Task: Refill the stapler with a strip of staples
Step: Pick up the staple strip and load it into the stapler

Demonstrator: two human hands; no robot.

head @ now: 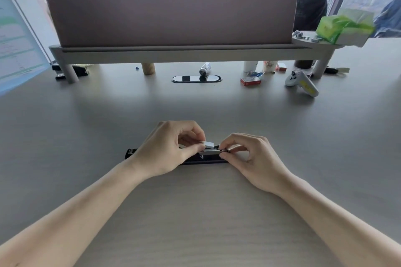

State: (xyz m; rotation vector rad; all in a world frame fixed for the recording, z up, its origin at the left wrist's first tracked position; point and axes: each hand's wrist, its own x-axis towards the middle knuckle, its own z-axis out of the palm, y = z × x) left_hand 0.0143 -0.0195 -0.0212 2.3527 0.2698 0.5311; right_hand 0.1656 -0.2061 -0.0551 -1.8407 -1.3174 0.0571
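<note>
Pinching a staple strip (209, 143), the left hand (171, 149) tilts it over the black stapler (130, 153) near the tabletop's (195, 212) front edge; the right hand (256, 158) pinches its metal channel (211, 154).

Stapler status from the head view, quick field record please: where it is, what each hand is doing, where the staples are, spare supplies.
stapler: black stapler lying lengthwise on the desk, metal channel exposed
left hand: left hand pinches a strip of staples over the channel
right hand: right hand pinches the channel's right part
strip seated: not yet, tilted above the channel
spare supplies: red box at the far side, contents unseen
</note>
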